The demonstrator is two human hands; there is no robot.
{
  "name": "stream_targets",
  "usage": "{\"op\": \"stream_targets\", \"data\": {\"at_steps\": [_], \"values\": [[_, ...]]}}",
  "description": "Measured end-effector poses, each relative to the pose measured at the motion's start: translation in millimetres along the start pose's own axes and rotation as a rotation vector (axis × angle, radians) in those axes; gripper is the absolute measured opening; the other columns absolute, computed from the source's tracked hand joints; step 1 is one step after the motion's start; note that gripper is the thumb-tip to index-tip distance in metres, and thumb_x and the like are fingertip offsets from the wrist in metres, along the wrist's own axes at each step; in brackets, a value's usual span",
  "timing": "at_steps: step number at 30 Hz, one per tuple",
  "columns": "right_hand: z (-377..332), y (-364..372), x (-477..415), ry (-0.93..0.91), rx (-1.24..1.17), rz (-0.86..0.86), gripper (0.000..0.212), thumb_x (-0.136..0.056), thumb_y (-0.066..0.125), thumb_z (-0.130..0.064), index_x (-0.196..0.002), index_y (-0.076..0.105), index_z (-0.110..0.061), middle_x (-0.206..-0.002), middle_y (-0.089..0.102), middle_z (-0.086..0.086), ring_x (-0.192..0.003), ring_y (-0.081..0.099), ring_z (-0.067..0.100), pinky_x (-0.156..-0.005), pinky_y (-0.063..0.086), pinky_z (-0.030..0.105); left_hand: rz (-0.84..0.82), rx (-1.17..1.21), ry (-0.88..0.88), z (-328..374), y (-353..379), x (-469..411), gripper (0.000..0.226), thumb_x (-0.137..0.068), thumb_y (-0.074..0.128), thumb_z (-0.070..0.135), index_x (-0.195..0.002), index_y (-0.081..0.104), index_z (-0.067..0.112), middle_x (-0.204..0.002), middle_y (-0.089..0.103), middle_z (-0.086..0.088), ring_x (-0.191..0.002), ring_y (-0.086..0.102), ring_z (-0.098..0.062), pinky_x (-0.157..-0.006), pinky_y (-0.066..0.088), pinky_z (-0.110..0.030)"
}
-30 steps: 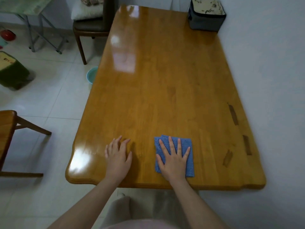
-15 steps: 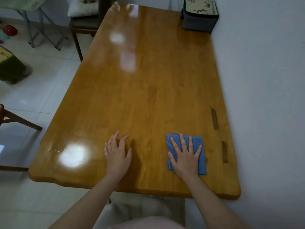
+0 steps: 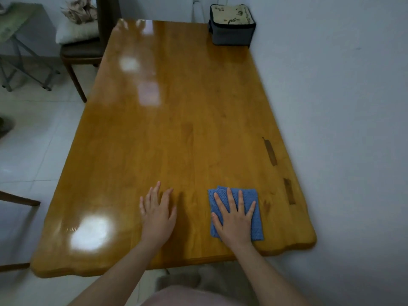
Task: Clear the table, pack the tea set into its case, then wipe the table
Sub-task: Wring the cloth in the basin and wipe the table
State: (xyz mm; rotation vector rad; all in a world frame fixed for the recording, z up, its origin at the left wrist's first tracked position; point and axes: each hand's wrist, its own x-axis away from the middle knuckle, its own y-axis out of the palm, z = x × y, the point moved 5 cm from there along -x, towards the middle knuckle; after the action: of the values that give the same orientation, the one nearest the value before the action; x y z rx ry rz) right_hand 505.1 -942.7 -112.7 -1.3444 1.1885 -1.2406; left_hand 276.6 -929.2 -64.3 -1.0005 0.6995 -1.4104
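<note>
Both my hands are down flat on the glossy honey-brown wooden table [image 3: 187, 120], near its front edge. My right hand [image 3: 235, 219] lies palm-down with fingers straight and spread, pressing on the one folded blue waffle-weave cloth [image 3: 257, 227]. The cloth sits on the table's near right part, and its corners show around my fingers. My left hand [image 3: 157, 215] rests just to the left of it, apart from the cloth, fingers straight and relaxed on bare wood, holding nothing.

One case in sight: the dark grey soft-sided box with a cream patterned lid [image 3: 231, 34] stands in the far right corner of the table, close against the pale wall [image 3: 342, 107], its lid down. Two dark rectangular marks [image 3: 270, 152] run along the right edge of the wood. Off the far left corner, one dark wooden chair [image 3: 81, 55] carries one white cushion [image 3: 72, 34]. Beyond it stands one metal-legged folding table [image 3: 15, 21] on the white tiled floor [image 3: 33, 140].
</note>
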Motion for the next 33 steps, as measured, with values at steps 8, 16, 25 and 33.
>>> {"op": "stream_targets", "data": {"at_steps": [8,16,25,33], "values": [[44,-3,16,0.235,0.011,0.02,0.064,-0.091,0.023,-0.069,-0.15,0.026,-0.042,-0.159,0.025,-0.003,-0.147,0.013,0.036,-0.107,0.004,0.075,-0.115,-0.127,0.188,7,3,-15,0.059,-0.099,0.04,0.04,-0.149,0.009,0.048,-0.162,-0.009,0.006,-0.148,-0.015,-0.022,-0.114,-0.017,-0.049],[111,-4,11,0.312,0.01,-0.002,0.067,-0.09,0.009,-0.072,-0.151,0.015,-0.044,-0.161,0.017,-0.005,-0.148,0.007,0.035,-0.11,0.002,0.071,-0.146,-0.124,0.158,32,32,-17,0.06,-0.098,0.041,0.044,-0.149,0.009,0.05,-0.162,-0.007,0.004,-0.148,-0.012,-0.023,-0.117,-0.012,-0.051],[156,-11,-35,0.205,-0.022,-0.012,0.068,-0.09,0.012,-0.073,-0.152,0.011,-0.044,-0.162,0.013,-0.002,-0.149,0.0,0.034,-0.113,-0.001,0.066,-0.073,-0.111,0.112,98,58,-29,0.062,-0.098,0.044,0.04,-0.149,0.01,0.049,-0.162,-0.002,0.004,-0.148,-0.01,-0.024,-0.116,-0.013,-0.05],[171,-17,-90,0.077,-0.011,-0.006,0.067,-0.091,0.009,-0.073,-0.152,0.01,-0.043,-0.162,0.01,-0.001,-0.149,-0.001,0.036,-0.112,0.001,0.067,0.062,-0.051,-0.022,127,59,-55,0.065,-0.094,0.053,0.035,-0.15,0.02,0.042,-0.162,0.008,0.002,-0.149,-0.001,-0.027,-0.117,-0.006,-0.052]]}}
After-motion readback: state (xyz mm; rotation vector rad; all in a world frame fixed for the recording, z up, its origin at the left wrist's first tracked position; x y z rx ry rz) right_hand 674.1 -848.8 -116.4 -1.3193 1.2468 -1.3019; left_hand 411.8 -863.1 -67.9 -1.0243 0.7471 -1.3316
